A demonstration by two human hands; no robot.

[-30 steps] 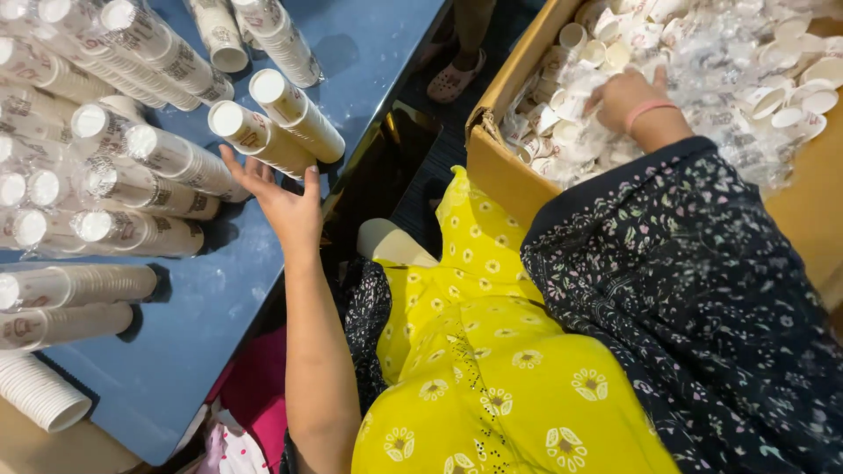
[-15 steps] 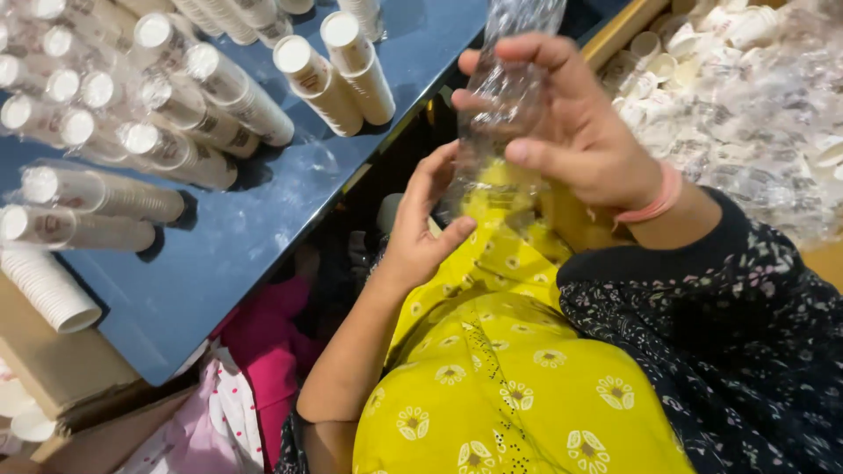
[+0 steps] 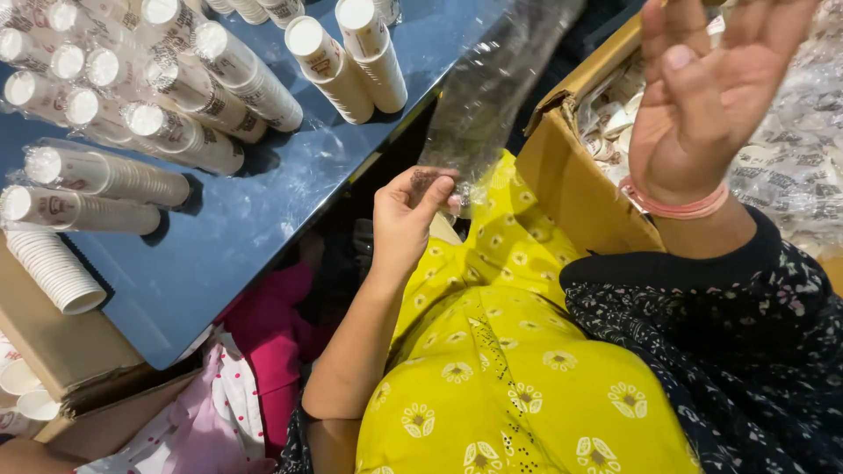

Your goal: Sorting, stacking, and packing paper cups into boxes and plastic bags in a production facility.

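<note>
My left hand pinches the lower end of a clear plastic sleeve, which stretches up and to the right over my lap. My right hand is raised above the cardboard box with its fingers spread and nothing visible in it; its fingertips run off the top edge. A pink band circles that wrist. The box holds many loose white paper cups under crinkled plastic film. Several sleeved stacks of paper cups lie on the blue table to the left of my left hand.
An unwrapped stack of white cups lies at the table's left edge, over a brown cardboard box. Pink cloth sits below the table. My yellow flowered garment and dark patterned sleeve fill the lower right.
My left hand left the cups on the table and came to the sleeve's lower end. My right hand came out of the box with the sleeve, then let go and lifted away, fingers spread.
</note>
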